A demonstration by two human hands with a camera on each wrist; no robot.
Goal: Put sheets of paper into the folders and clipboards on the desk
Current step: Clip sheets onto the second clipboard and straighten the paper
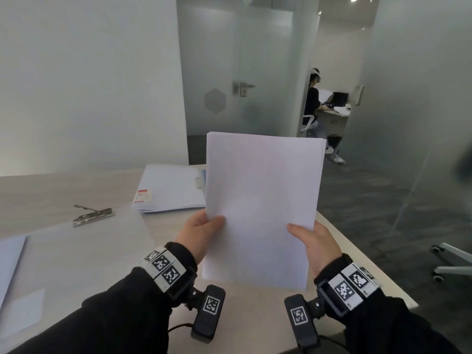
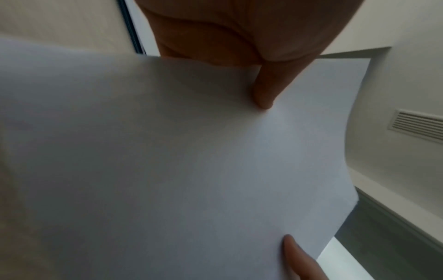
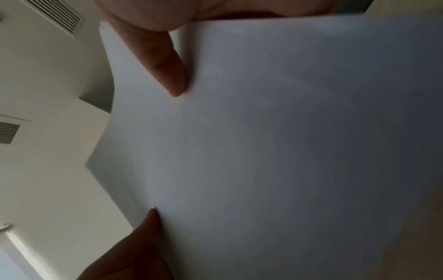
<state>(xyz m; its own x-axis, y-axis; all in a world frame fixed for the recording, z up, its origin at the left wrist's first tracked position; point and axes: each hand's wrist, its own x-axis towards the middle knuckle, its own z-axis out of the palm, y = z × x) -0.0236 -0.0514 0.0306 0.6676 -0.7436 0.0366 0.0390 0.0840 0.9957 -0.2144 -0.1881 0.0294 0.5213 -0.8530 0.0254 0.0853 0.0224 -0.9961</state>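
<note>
I hold a stack of white paper sheets (image 1: 260, 205) upright above the desk (image 1: 63, 190), in front of me. My left hand (image 1: 201, 231) pinches its lower left edge, thumb on the front. My right hand (image 1: 310, 241) pinches its lower right edge the same way. The paper (image 2: 191, 161) fills the left wrist view, with my thumb pressed on it; the right wrist view shows the paper (image 3: 275, 142) the same way. A clipboard (image 1: 84, 246) with a raised metal clip (image 1: 93, 215) lies at the left. A pale folder stack (image 1: 171, 187) lies behind the paper.
Another white sheet (image 1: 10, 261) lies at the desk's far left edge. The desk's right edge runs just beside my right wrist, with dark carpet and a chair base (image 1: 449, 261) beyond. A glass door (image 1: 242, 72) stands behind, and a person (image 1: 313, 103) sits at a far desk.
</note>
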